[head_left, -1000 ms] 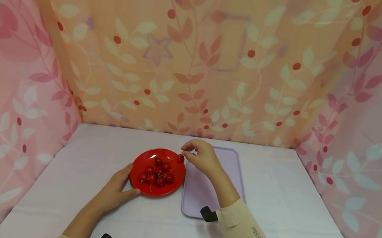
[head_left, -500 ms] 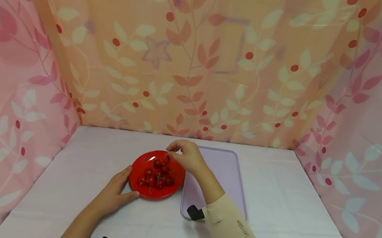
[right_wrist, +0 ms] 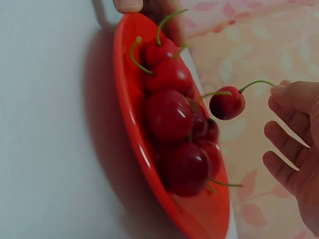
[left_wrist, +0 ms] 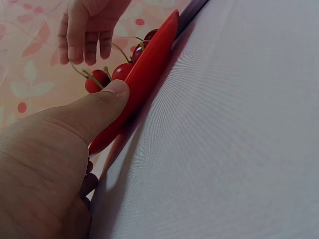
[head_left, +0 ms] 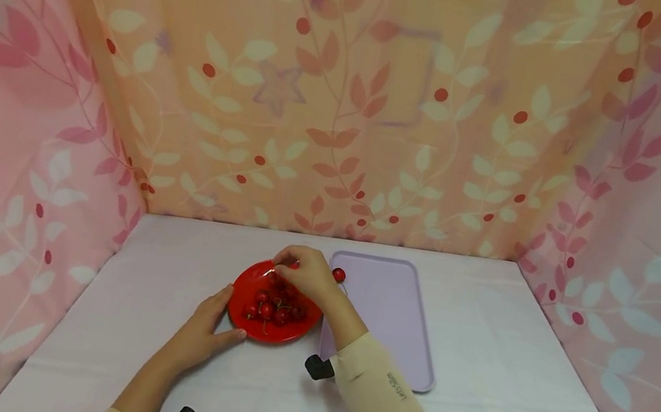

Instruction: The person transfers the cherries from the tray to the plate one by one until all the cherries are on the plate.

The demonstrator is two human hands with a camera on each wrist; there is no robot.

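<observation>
My left hand grips the near left rim of a red plate, thumb on the edge. Several dark red cherries with green stems are heaped on the plate. Over its far part, my right hand pinches one cherry by its stem between thumb and finger. In the right wrist view that cherry hangs beside the heap; the hand mostly hides it in the head view. A single cherry lies at the far left corner of the lilac tray.
The tray stands right beside the plate, partly under my right forearm. A white cloth covers the table. Patterned curtains enclose the back and both sides. A black wrist camera sits on my right wrist.
My right hand has moved left from the tray's edge to over the plate, carrying the cherry by its stem. The cherry at the tray's corner now shows. My left hand stays on the rim.
</observation>
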